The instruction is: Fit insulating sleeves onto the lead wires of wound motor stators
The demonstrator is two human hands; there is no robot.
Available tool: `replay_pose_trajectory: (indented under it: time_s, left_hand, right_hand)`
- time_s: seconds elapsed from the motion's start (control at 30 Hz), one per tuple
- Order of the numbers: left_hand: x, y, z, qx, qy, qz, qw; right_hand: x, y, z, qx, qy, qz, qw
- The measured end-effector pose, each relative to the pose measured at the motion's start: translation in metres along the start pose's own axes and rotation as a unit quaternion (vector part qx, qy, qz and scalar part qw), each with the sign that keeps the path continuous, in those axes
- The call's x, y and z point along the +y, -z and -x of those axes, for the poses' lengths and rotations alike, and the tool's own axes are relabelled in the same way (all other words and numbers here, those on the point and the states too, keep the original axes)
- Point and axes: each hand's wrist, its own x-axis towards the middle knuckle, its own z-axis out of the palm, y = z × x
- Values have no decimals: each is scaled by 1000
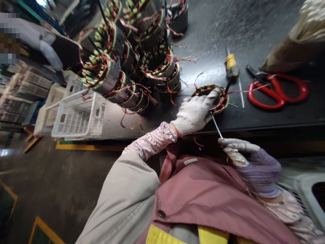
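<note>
Black workbench (261, 117) bears a copper-wound stator (222, 103) beneath the gloved left hand (194, 113).

dim light, soft glare on the black bench (254, 37), warped edges; the purple-gloved hand (257, 171) seems blurred.

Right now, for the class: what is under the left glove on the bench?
A stator lies under the left hand. Its copper windings show around the glove, but the part beneath the palm and fingers is covered and cannot be seen.
</note>
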Motion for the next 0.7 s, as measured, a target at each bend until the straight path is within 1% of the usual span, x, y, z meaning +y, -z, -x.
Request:
replay_pose_trajectory:
  time_s: [0.07,0.13,0.23,0.3,0.37,0.4,0.47,0.57,0.63,0.7]
  left_hand:
    - [-6,4,1,-8,12,20,1000]
    - [-10,6,1,-18,19,39,999]
    - [-11,1,3,-13,11,81,997]
    - [-7,-8,5,8,34,133,991]
    - [-1,-20,6,52,67,178,980]
    - [1,-26,7,75,71,189,977]
    - [4,-36,7,107,48,189,975]
    - [3,-43,6,121,7,184,975]
    - [0,-44,5,124,0,183,975]
    - [-2,-45,5,125,-8,176,976]
  right_hand:
    - [7,-9,-10,1,9,-11,1000]
    - [14,-22,-27,17,29,-10,999]
    - [21,-39,-56,39,109,13,993]
    - [21,-43,-68,36,152,35,987]
    - [17,-41,-73,20,156,47,986]
    - [14,-38,-73,11,150,50,987]
    - [7,-31,-73,-8,148,68,987]
    - [-3,-22,-76,-41,184,126,974]
    - [-10,-18,-80,-57,203,155,965]
    - [-14,-17,-82,-66,205,173,961]
